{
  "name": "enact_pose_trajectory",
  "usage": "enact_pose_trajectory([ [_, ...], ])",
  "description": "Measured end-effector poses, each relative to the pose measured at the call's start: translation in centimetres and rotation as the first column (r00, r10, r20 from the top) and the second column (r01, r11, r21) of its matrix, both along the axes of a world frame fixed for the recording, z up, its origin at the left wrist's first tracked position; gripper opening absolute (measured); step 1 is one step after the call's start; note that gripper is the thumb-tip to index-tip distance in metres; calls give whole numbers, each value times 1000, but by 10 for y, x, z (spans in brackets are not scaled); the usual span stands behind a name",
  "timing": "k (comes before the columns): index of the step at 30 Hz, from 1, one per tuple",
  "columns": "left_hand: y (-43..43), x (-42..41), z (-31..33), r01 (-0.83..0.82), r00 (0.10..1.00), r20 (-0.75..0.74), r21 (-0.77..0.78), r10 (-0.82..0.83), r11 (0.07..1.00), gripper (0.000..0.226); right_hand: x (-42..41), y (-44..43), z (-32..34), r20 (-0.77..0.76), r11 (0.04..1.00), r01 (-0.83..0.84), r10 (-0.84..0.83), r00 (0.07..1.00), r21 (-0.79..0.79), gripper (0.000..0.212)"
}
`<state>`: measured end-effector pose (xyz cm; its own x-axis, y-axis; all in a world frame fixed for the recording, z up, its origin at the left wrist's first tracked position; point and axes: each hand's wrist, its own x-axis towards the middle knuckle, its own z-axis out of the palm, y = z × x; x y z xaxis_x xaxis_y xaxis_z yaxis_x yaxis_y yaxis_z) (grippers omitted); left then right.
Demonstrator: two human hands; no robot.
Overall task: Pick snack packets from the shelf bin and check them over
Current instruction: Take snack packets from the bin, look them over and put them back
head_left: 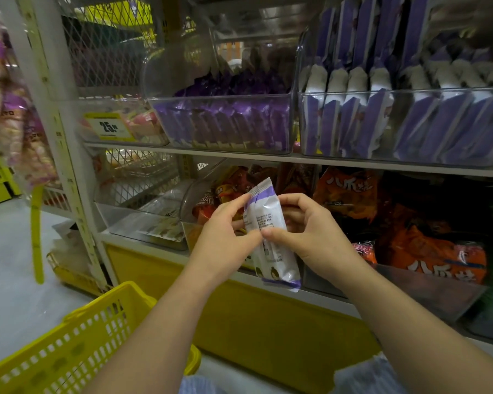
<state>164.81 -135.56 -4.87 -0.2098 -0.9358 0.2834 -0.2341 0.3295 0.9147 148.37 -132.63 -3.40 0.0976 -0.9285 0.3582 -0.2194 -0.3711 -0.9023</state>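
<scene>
Grip: pinching one snack packet [268, 211] between both hands, held in the air and resting on nothing.
Left hand [225, 237]: closing thumb and fingertips on the packet's left edge, about halfway along it.
Right hand [310, 234]: pressing its thumb on the near face by the centre seam, with the fingers curling round behind.
Packet position: hovering in front of the lower shelf's clear bin [199, 194] of red and orange snacks, below the shelf of purple packets.
Packet direction: standing nearly upright along its long axis, with the crimped top leaning up and left and the bottom end pointing down and right.
Packet writing: showing its silver-white back with purple ends, blocks of small print too fine to read, and two small dark figures near the bottom.
Upper bins: holding rows of upright purple packets [225, 123] in the middle and purple-and-white packets [410, 120] on the right.
Price tag [108, 127]: showing "25" in black on yellow, left of the purple packets.
Orange bags [439, 260]: lying on the lower shelf to the right, with large white Chinese characters beginning "八".
Basket [69, 351]: sitting at lower left, yellow plastic with a slotted wall.
</scene>
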Motion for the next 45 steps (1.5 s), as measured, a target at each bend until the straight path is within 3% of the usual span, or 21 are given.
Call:
enact_pose_trajectory([
  [4, -2, 0, 1, -39, 999, -36, 35, 40, 999, 71, 1, 0, 0, -48, 999, -23, 22, 999, -37, 47],
  [11, -4, 1, 0, -179, 978, -103, 29, 181, 983, 33, 3, 2, 2, -103, 994, -71, 62, 993, -84, 49],
  [21, -1, 3, 4, -208, 941, -276, -12, 196, 978, 25, 2, 6, 8, -80, 987, -125, 118, 990, -97, 50],
  [30, -1, -6, 0, -146, 939, -327, -104, 105, 984, 23, 0, 5, 7, 190, 988, -154, 156, 969, -25, 36],
  [36, 0, -16, -7, 87, 929, -345, -137, -130, 987, 58, -4, 1, 9, 366, 983, -179, 158, 917, 25, 35],
  [40, 2, -17, -5, 203, 928, -289, -137, -235, 969, 72, -7, 0, 11, 454, 978, -191, 135, 881, 80, 45],
  [45, 6, -17, -4, 215, 954, -161, -212, -251, 953, 71, -8, 1, 12, 551, 961, -240, 128, 825, 136, 42],
])
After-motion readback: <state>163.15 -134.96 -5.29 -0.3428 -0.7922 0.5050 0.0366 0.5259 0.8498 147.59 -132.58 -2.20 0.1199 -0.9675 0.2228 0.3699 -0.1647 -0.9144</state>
